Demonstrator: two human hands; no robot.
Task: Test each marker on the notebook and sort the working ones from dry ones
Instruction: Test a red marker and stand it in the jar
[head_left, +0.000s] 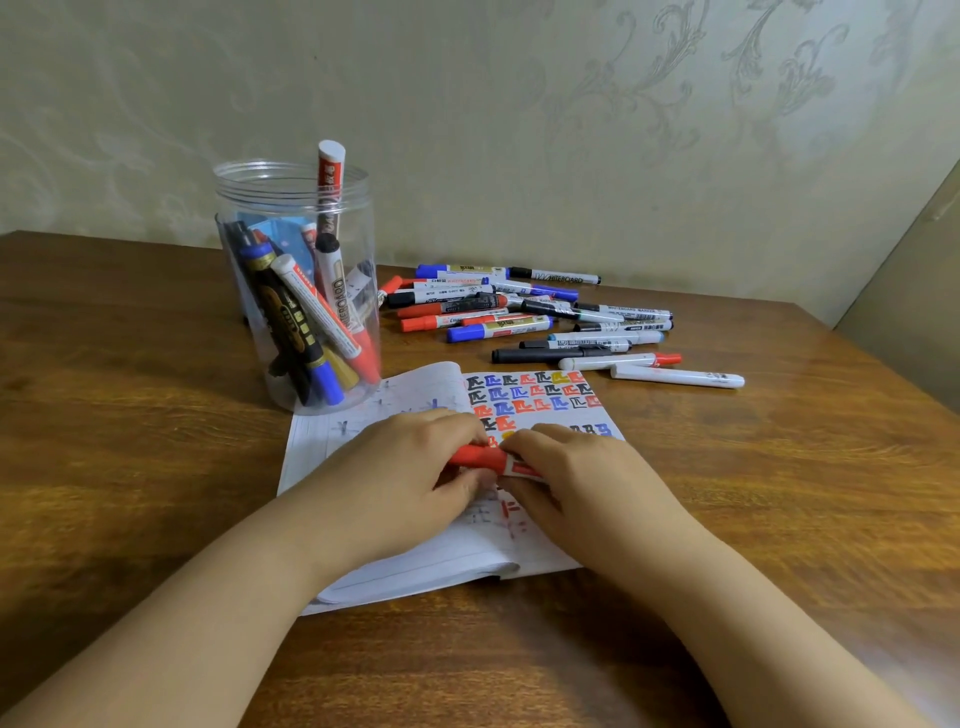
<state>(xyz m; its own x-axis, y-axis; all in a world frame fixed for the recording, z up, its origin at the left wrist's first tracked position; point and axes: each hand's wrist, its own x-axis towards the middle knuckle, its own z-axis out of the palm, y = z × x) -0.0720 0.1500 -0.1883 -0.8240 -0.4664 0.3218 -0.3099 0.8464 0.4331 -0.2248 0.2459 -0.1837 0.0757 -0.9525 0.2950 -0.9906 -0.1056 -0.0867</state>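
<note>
The open notebook (415, 540) lay flat at the near middle of the wooden table (779, 493), its soft pages likely to shift under pressure. Over it the left hand (410, 467) pinched the red cap (480, 456) and the right hand (576, 467) gripped the barrel of a red whiteboard marker (511, 466). Light, stiff and probably smooth, it seemed best held firmly on both sides of the cap seam.

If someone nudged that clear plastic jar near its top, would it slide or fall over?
The clear plastic jar looks tall for its base, so it would probably tip rather than slide. The markers in the jar lean to one side, and one pokes above the rim, likely adding wobble. Thin plastic suggests it is light.
</note>
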